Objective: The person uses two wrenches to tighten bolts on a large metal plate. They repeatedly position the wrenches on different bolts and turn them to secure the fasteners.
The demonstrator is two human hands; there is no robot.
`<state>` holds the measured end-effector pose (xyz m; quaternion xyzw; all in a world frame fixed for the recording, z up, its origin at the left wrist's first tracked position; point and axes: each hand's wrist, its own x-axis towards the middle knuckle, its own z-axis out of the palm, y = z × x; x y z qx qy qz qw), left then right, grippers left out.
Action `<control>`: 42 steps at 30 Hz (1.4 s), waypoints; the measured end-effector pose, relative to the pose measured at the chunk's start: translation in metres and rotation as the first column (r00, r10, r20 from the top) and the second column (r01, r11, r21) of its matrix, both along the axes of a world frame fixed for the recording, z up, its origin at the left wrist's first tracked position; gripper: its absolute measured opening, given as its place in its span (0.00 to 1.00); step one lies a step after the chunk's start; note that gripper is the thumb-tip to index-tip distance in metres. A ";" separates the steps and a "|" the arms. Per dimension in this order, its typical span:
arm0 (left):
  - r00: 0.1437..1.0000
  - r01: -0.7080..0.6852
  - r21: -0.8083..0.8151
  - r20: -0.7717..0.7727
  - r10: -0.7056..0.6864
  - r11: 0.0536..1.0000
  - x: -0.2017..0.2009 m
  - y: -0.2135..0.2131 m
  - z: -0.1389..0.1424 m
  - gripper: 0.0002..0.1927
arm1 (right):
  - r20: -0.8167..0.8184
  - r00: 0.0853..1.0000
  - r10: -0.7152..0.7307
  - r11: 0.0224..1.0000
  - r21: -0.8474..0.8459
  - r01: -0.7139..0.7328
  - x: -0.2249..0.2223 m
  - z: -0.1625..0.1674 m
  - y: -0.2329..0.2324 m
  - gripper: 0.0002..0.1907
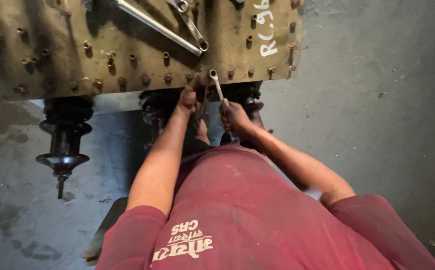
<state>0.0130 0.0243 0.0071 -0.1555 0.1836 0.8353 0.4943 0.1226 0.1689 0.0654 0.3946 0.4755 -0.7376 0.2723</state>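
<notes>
My right hand (235, 119) grips the shaft of a silver ring spanner (216, 85). Its ring end sits on a bolt at the near edge of an olive metal cover plate (52, 65). My left hand (187, 100) is curled against the same edge just left of the spanner, beside a thin dark tool (203, 106). Whether it grips that tool is hidden. Rows of rusty bolts (167, 78) stud the plate's rim.
Two long spanners (160, 27) (193, 27) lie on the plate. Dark ribbed insulator bushings (65, 137) stick out below the plate's near edge, one at the left and others behind my hands. Grey concrete floor (377, 100) surrounds it. My red shirt fills the bottom.
</notes>
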 end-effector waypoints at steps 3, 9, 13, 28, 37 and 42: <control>0.999 -0.034 0.057 0.019 0.033 0.998 -0.001 0.002 -0.015 0.28 | 0.006 0.988 -0.152 0.988 0.021 0.152 -0.009 -0.003 -0.035 0.20; 0.999 -0.024 0.036 -0.024 0.024 0.999 -0.006 0.003 -0.021 0.27 | 0.022 0.978 -0.209 0.970 -0.118 0.211 -0.015 -0.001 -0.064 0.22; 0.999 0.020 0.096 0.043 -0.024 0.995 -0.004 0.008 -0.004 0.27 | -0.262 0.953 0.149 0.890 0.457 -0.014 -0.008 -0.002 -0.043 0.23; 0.985 -0.001 0.058 -0.173 0.011 0.998 -0.001 0.006 -0.021 0.28 | -0.274 0.856 0.438 0.803 0.547 -0.236 -0.024 0.029 0.086 0.21; 0.996 -0.091 -0.037 -0.028 0.090 0.995 -0.003 -0.004 -0.004 0.25 | -0.066 0.990 -0.126 0.990 -0.065 0.122 0.011 -0.019 -0.030 0.20; 0.998 -0.059 0.018 0.001 0.059 0.998 -0.003 -0.004 -0.018 0.24 | 0.162 0.944 -0.287 0.881 -0.343 0.327 -0.011 -0.002 -0.059 0.17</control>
